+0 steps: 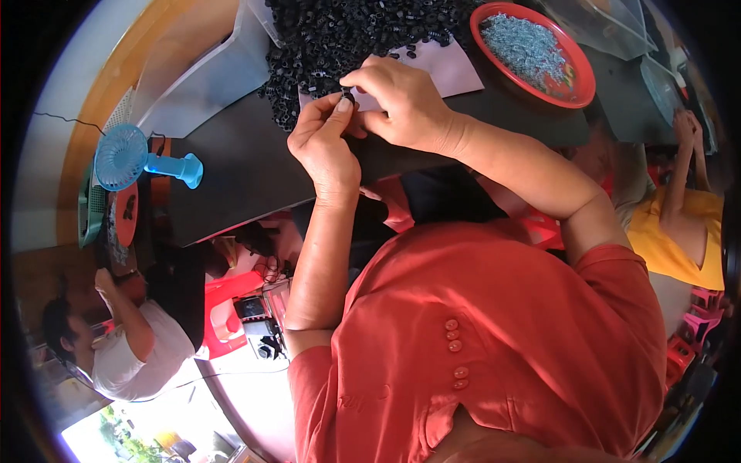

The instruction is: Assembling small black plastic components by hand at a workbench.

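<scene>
Above the table edge, my left hand (326, 147) pinches a small black plastic part (350, 97) between thumb and fingers. My right hand (409, 104) meets it from the right, its fingers curled and a fingertip against the top of that part. Whatever the right fingers hold, if anything, is too small to make out. Just beyond both hands spreads a large heap of similar black plastic parts (332, 42). A pale sheet (444, 69) lies partly under the heap, beside my right hand.
A red basin (584, 86) of small silvery pieces stands at the far right of the dark table (231, 185). A white bin (204, 89) and a blue fan (123, 158) are on the left. One person in white (143, 347) sits left, another in yellow (679, 231) right.
</scene>
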